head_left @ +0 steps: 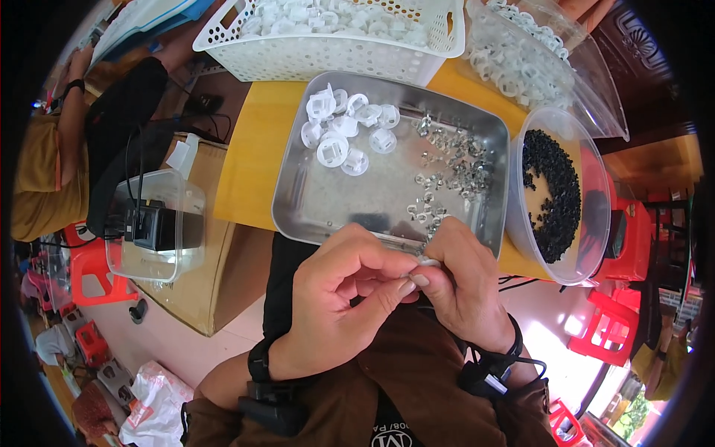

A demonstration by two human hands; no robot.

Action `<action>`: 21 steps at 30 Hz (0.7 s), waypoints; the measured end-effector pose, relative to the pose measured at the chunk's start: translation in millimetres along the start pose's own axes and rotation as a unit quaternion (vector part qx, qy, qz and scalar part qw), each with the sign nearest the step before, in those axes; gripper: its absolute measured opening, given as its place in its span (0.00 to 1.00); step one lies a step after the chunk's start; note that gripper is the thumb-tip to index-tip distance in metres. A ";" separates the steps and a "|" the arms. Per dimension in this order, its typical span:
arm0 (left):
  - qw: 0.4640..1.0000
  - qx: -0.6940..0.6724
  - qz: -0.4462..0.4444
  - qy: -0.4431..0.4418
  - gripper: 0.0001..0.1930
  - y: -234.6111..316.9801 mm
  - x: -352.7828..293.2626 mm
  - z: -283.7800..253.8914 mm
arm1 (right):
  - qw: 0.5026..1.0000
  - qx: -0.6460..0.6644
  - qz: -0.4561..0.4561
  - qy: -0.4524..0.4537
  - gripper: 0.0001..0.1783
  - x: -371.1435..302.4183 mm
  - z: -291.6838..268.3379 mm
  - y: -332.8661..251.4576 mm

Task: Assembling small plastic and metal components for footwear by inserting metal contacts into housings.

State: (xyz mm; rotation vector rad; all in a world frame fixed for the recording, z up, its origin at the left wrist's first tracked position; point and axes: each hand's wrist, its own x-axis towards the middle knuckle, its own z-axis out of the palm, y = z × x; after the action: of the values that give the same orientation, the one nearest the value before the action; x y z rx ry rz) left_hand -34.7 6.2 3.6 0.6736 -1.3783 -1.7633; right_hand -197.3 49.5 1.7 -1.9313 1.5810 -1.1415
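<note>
Close to my body, just over the near edge of a metal tray point(294, 186), both hands meet. My left hand point(346, 294) is closed, thumb and forefinger pinching a small white plastic part point(427, 262). From the other side my right hand point(465, 287) grips the same part between thumb and fingers. Most of it is hidden by the fingertips. In the tray, round white plastic parts point(333, 150) lie heaped at the far left. Small shiny metal clips point(465, 167) are scattered along its right side.
Behind the tray stands a white perforated basket point(328, 61) full of white parts. A clear container point(521, 71) holds more at the far right. A round tub point(596, 223) of small black pieces is right of the tray. At left, a clear box point(190, 223) sits on a cardboard box point(197, 290).
</note>
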 end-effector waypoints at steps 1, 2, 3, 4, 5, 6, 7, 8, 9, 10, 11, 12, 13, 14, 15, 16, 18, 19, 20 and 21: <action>1.000 0.001 0.001 0.001 0.08 -2.2 0.5 0.7 | 1.000 0.000 -0.002 0.000 0.13 2.0 -0.2 -2.0; 0.999 -0.039 -0.002 0.016 0.08 -4.9 0.8 1.4 | 0.999 0.026 0.043 -0.019 0.12 4.8 -1.2 -6.1; 0.996 -0.079 -0.003 0.029 0.08 -7.0 2.9 1.4 | 0.994 0.051 0.085 -0.038 0.12 7.9 -2.6 -7.5; 0.997 -0.077 0.002 0.029 0.08 -7.7 3.5 -0.9 | 0.995 0.050 0.080 -0.036 0.12 8.7 -3.0 -5.4; 0.993 -0.112 -0.010 0.022 0.09 -7.6 2.8 -4.5 | 0.998 0.051 0.041 0.001 0.12 8.1 -3.5 -1.6; 0.989 -0.146 -0.023 0.016 0.09 -6.6 1.5 -6.9 | 0.998 0.054 0.004 0.038 0.12 6.7 -4.4 -0.2; 0.989 -0.143 -0.019 0.016 0.09 -5.4 1.5 -7.3 | 0.998 0.054 -0.001 0.040 0.12 4.9 -6.7 -0.3; 0.989 -0.143 -0.033 0.026 0.09 -4.3 1.9 -7.4 | 0.996 0.053 0.041 0.063 0.12 2.2 -9.2 -0.3; 0.988 -0.143 -0.049 0.037 0.09 -3.5 1.8 -7.7 | 0.991 0.052 0.084 0.087 0.12 -0.3 -10.7 -0.4; 0.988 -0.140 -0.047 0.036 0.09 -3.7 1.5 -7.9 | 0.993 0.039 0.079 0.084 0.12 -1.6 -10.4 0.4; 0.987 -0.146 -0.048 0.040 0.09 -4.8 1.2 -8.0 | 0.992 0.041 0.077 0.086 0.12 -2.0 -8.3 0.3; 0.986 -0.153 -0.050 0.043 0.09 -4.6 1.1 -7.0 | 0.994 0.043 0.068 0.076 0.12 -2.5 -7.5 -0.9; 0.986 -0.153 -0.049 0.042 0.09 -3.5 1.2 -6.6 | 0.995 0.044 0.060 0.065 0.11 -2.6 -7.2 -1.9; 0.988 -0.142 -0.047 0.043 0.09 -2.3 1.2 -6.3 | 0.995 0.043 0.060 0.067 0.11 -2.2 -7.7 -2.8; 0.989 -0.131 -0.045 0.046 0.09 -2.0 1.0 -6.3 | 0.996 0.037 0.057 0.066 0.10 -1.9 -8.0 -3.0; 0.989 -0.130 -0.046 0.045 0.09 -1.7 0.9 -6.2 | 0.996 0.031 0.054 0.064 0.09 -1.6 -8.2 -3.2; 0.988 -0.136 -0.070 0.032 0.09 -1.0 1.6 -6.0 | 0.997 0.026 0.040 0.065 0.09 0.4 -8.1 -3.1; 0.988 -0.136 -0.071 0.031 0.09 -0.7 1.9 -5.8 | 0.997 0.021 0.026 0.065 0.08 1.2 -7.9 -3.0; 0.987 -0.143 -0.073 0.031 0.09 -0.4 2.1 -5.5 | 0.997 0.021 0.027 0.065 0.08 1.0 -6.9 -2.6; 0.985 -0.150 -0.075 0.031 0.09 -0.2 2.3 -5.4 | 0.998 0.019 0.024 0.062 0.08 0.6 -5.7 -1.9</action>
State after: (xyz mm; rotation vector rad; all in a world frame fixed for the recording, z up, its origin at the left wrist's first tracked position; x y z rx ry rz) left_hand -31.7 1.3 2.1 0.6726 -1.0122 -1.9992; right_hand -200.6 50.5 6.7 -1.8203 1.6468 -1.2842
